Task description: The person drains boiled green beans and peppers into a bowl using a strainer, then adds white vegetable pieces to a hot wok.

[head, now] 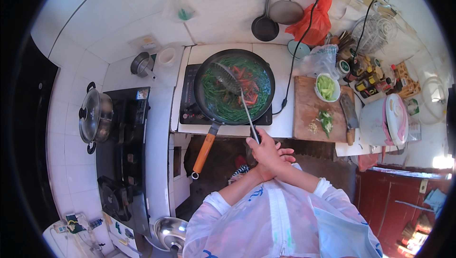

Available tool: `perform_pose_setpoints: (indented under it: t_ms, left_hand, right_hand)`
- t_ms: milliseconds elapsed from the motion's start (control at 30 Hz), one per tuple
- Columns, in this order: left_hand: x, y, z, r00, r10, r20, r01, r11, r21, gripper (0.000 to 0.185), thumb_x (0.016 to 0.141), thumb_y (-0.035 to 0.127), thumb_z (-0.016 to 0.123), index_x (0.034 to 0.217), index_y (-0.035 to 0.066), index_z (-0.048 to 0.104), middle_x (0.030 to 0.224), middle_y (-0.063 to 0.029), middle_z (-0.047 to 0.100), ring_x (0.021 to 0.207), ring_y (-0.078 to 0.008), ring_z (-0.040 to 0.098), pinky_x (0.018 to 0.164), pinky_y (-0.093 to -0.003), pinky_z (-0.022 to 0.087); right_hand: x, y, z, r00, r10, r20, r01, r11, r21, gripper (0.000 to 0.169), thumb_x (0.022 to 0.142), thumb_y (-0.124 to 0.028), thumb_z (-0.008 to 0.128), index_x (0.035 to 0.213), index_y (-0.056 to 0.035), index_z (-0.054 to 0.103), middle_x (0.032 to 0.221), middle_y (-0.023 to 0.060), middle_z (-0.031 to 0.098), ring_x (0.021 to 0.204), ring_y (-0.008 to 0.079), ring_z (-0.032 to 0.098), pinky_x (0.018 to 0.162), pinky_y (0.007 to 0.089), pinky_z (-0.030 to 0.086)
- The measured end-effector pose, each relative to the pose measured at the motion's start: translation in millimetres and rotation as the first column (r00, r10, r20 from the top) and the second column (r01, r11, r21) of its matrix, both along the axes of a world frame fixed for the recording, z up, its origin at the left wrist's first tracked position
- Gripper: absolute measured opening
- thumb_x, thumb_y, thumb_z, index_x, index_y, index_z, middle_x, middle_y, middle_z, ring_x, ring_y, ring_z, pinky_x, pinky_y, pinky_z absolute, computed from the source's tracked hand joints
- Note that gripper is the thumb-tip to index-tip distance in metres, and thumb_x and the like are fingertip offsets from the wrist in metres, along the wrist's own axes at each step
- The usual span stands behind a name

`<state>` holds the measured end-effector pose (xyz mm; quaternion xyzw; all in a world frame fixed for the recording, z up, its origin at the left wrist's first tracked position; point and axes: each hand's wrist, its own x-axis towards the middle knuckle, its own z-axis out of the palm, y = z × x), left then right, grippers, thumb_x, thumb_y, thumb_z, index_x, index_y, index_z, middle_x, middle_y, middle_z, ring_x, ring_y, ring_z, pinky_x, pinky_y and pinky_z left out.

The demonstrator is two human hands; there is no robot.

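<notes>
My right hand (264, 147) grips the dark handle of a long metal skimmer (245, 105), whose perforated head rests over the food in a wide black frying pan (269, 76). Green beans (221, 110) ring the pan in liquid, and orange-red strips, perhaps carrot, (248, 83) lie towards its middle and right. The pan sits on a black induction cooker (188, 110), its orange handle (204, 153) pointing towards me. Crossed beneath my right wrist, my left hand (283, 154) has its fingers apart and holds nothing visible; its palm is partly hidden.
Right of the cooker, a wooden cutting board (302, 112) bears a white bowl of sliced green vegetable (327, 87), chopped scallion (325, 122), minced garlic (312, 127) and a cleaver (348, 111). A rice cooker (379, 119) stands beyond. A lidded pot (95, 117) is left; a black cable (294, 62) hangs nearby.
</notes>
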<state>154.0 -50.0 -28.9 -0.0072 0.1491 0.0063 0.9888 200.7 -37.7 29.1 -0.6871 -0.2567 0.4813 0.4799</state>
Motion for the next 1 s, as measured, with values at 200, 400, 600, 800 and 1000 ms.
perform_pose_setpoints:
  t_ms: [200,400,600,800,1000]
  left_hand:
    - [-3.0,-2.2,18.9,0.991,0.075,-0.109,-0.06,0.988,0.14,0.05,0.092,0.048,0.045,0.114,0.004,0.055,0.103,-0.0114,0.063,0.09,-0.0245,0.062,0.075,-0.0353,0.051]
    - [-4.0,-0.8,8.1,0.997,0.001,-0.074,0.007,0.993,0.117,0.046,0.09,0.049,0.048,0.107,0.007,0.056,0.096,-0.0074,0.063,0.078,-0.0186,0.061,0.064,-0.0279,0.05]
    - [-3.2,3.8,31.1,0.994,-0.015,-0.104,0.029,0.991,0.134,0.046,0.093,0.047,0.043,0.108,0.006,0.057,0.095,-0.0098,0.063,0.075,-0.0182,0.06,0.06,-0.026,0.047]
    - [-6.8,2.1,28.2,0.995,0.007,-0.103,0.004,0.994,0.113,0.045,0.093,0.047,0.044,0.109,0.007,0.056,0.095,-0.0108,0.064,0.075,-0.0189,0.06,0.061,-0.0265,0.048]
    - [-6.8,0.3,25.6,0.993,0.024,-0.114,-0.008,0.99,0.14,0.044,0.093,0.047,0.042,0.106,0.008,0.056,0.096,-0.0107,0.063,0.076,-0.019,0.059,0.061,-0.0254,0.046]
  right_hand:
    - [21.8,5.2,33.8,0.98,-0.114,-0.164,0.115,0.993,-0.005,0.051,0.085,-0.014,0.062,0.129,-0.0008,0.04,0.058,-0.0012,0.047,0.041,0.007,0.041,0.037,0.0243,0.03]
    - [49.1,2.1,52.5,0.994,-0.096,0.043,0.093,0.993,0.079,0.046,0.084,-0.01,0.062,0.125,-0.0005,0.044,0.063,-0.0025,0.046,0.045,0.0055,0.041,0.04,0.0224,0.032]
    - [80.0,25.8,21.8,0.848,-0.039,0.529,-0.06,0.984,0.169,0.049,0.08,-0.016,0.063,0.123,0.0016,0.048,0.066,0.0124,0.06,0.057,0.0215,0.058,0.06,0.033,0.047]
    - [77.0,31.0,21.7,0.787,0.141,0.601,-0.167,0.986,-0.012,0.052,0.078,-0.017,0.064,0.124,0.0027,0.048,0.063,0.0197,0.059,0.06,0.0306,0.062,0.059,0.037,0.047]
    - [75.7,6.8,15.9,0.84,0.119,0.53,-0.194,0.977,0.088,0.054,0.079,-0.019,0.064,0.125,0.0026,0.047,0.064,0.0155,0.059,0.057,0.0205,0.058,0.058,0.0324,0.046]
